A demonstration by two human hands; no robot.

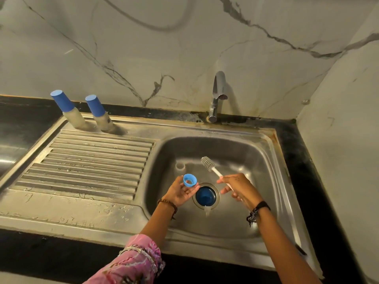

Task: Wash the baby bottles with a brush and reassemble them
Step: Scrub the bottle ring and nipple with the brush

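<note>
Scrubbing stage, judged: left hand [180, 191] pinches the blue collar ring [190, 180] over the sink [272, 160], right hand [238, 187] grips the brush [208, 163] at 1 o'clock; next, bristles into ring.

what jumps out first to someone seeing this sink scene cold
Over the basin, the left hand holds a small blue collar ring while the right hand grips a white bottle brush pointing up and away. Two capped bottles stand at the back of the drainboard, and a dark blue cap sits in the drain.
</note>
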